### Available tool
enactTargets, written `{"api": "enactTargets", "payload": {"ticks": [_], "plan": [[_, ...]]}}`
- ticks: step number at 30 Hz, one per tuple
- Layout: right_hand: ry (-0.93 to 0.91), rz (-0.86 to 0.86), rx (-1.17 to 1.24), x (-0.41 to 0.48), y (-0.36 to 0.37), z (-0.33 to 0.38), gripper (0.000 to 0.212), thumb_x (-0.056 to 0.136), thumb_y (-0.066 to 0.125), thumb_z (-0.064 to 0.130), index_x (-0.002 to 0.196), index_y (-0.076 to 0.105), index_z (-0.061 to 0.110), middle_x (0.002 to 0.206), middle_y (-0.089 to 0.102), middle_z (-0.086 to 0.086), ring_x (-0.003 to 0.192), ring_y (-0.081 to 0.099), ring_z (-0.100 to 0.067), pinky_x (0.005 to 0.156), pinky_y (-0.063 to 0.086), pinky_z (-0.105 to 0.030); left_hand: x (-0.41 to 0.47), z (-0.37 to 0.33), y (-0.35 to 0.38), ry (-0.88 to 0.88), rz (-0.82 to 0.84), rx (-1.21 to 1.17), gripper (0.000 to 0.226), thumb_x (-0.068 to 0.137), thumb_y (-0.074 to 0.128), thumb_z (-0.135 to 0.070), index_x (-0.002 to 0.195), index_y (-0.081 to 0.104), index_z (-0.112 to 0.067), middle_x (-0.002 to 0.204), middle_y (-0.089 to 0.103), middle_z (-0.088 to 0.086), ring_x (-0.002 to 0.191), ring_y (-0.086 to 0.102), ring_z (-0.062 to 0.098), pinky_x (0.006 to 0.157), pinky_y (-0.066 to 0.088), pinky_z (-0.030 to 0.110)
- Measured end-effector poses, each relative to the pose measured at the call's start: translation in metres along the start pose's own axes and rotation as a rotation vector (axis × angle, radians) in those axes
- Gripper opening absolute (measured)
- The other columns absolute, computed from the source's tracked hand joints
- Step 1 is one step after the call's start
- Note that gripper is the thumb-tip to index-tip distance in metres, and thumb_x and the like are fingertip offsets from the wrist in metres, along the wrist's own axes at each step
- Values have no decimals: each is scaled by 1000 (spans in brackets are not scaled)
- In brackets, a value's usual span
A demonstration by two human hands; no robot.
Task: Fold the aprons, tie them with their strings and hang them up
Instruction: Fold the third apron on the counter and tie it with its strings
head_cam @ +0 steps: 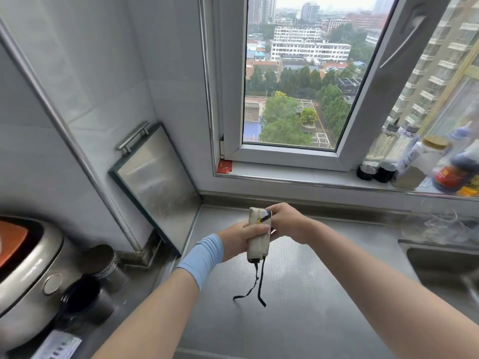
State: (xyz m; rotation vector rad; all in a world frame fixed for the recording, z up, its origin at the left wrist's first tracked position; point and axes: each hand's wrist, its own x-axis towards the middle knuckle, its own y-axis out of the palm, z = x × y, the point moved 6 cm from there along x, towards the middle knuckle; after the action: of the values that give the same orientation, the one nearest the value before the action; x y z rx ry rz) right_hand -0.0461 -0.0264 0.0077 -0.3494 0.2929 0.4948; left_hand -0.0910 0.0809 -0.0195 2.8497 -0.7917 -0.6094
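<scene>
Apron: cream fabric apron (258, 237), folded into a tight narrow bundle, held upright in the air over the counter by the window corner.
Strings: two thin black strings (259, 283) hung loose from the bundle's lower end, not yet wound round it.
Left hand: blue-sleeved left hand (241, 240) clenched round the bundle's middle, likely to stop the folds springing open.
Right hand: right hand (287, 224) pinched the top end, seemingly steadying it for tying.
Counter: grey stainless-steel counter (298, 320) lay below; contact with the string tips could not be told.
</scene>
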Motion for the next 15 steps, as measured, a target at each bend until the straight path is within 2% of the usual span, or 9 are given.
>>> {"api": "enactTargets", "payload": {"ticks": [3,6,9,11,13,15], "plan": [[-2,63,21,-3,1,4,18,87,59,-6,94,74,0,92,71,-24,82,68,-36,85,56,-56,-2,-1,-8,-24,-19,-7,64,77,74,-42,129,52,-12,112,65,15,98,65,34,98,48,52],[1,208,71,-6,8,4,23,90,57,-7,107,71,-2,109,67,-31,98,66,-41,97,49,-59,-3,-1,-13,-7,-59,27,62,75,77,-37,129,54,-15,113,65,17,95,67,36,93,51,54],[18,386,332,-10,11,3,36,92,48,-10,127,58,-7,127,59,-29,120,58,-41,107,44,-52,-6,-5,-22,20,-130,14,56,77,75,-33,126,55,-13,107,65,18,86,68,36,81,56,50],[43,495,451,-16,14,4,42,93,47,0,134,53,-5,132,56,-25,123,54,-38,107,44,-46,-6,-6,-29,23,-186,31,62,74,78,-36,127,55,-14,109,67,16,88,69,34,82,57,52],[64,393,371,-14,16,5,38,98,54,20,128,60,-2,125,62,-22,115,60,-35,102,49,-44,-5,-8,-33,16,-244,154,70,68,81,-43,129,55,-21,112,68,11,94,71,28,81,58,48],[49,127,240,-5,11,7,35,95,64,30,113,68,0,109,70,-19,100,69,-30,95,55,-47,-2,-11,-30,18,-252,172,71,66,82,-43,128,54,-22,112,68,11,95,71,27,81,58,47]]}}
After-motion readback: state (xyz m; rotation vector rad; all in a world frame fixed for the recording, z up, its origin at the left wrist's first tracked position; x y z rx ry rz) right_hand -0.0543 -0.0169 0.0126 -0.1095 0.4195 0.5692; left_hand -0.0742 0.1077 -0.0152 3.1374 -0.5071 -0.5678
